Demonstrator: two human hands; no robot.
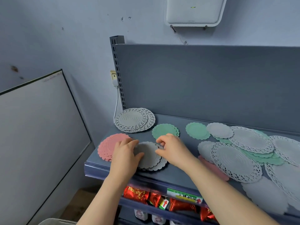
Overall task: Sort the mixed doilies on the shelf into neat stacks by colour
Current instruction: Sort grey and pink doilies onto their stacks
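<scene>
A small stack of grey scalloped doilies (150, 157) lies near the front of the blue shelf (175, 174). My left hand (125, 153) grips the stack's left edge, thumb on top. My right hand (172, 148) pinches its right edge with curled fingers. A pink stack (108, 146) sits just left of my left hand. A stack of large grey lace doilies (134, 120) stands at the back left. A green stack (164, 129) lies behind my right hand. To the right spreads a mixed pile of grey, green and pink doilies (246, 151).
A single green doily (197, 130) lies beside the mixed pile. The shelf's back panel (203, 78) rises behind. Red snack packets (138, 194) fill the lower shelf. A white board (37, 130) leans at the left. A white box (194, 10) hangs on the wall.
</scene>
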